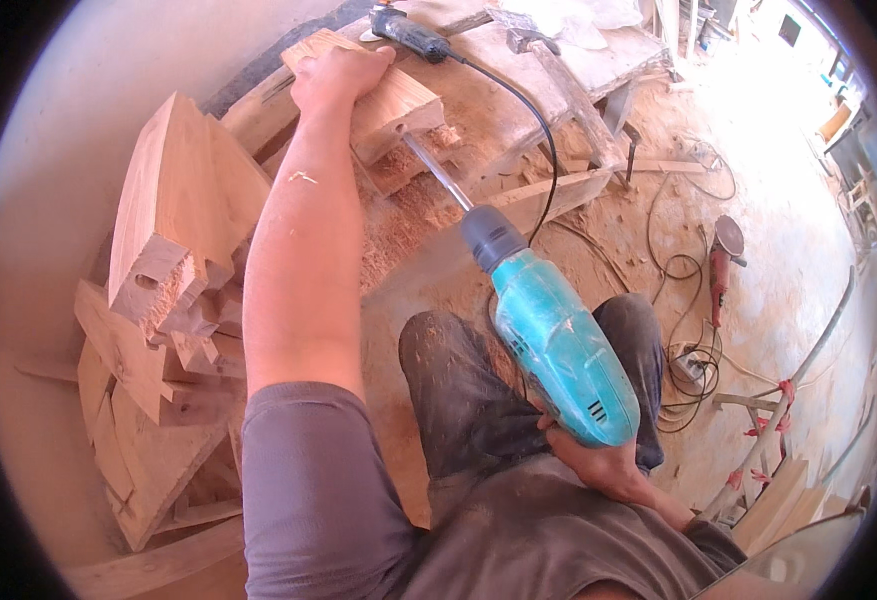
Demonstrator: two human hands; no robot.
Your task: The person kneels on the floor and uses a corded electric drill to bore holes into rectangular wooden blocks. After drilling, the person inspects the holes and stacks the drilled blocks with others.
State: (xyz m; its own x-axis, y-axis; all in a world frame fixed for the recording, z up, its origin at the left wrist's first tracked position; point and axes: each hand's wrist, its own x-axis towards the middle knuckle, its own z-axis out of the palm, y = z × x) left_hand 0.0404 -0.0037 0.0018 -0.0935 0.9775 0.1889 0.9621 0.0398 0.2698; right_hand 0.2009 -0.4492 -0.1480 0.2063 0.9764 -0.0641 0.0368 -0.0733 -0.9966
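Observation:
My left hand (343,75) is closed over a pale wooden block (403,100) at the far side, pressing it onto the workbench. In my right hand (598,465) is the rear of a teal power drill (563,340); its body hides most of the fingers. The drill's long metal bit (438,170) points up and left, its tip at a hole in the block's near end face. Whether the tip is inside the hole is hard to tell. Wood shavings (393,235) lie below the block.
Stacked wooden pieces (178,190), some with holes and slots, stand at the left by the wall. A corded grinder (413,38) rests on the bench, near a long-handled tool (568,90). On the floor at right lie a red angle grinder (721,265) and looped cables (683,270).

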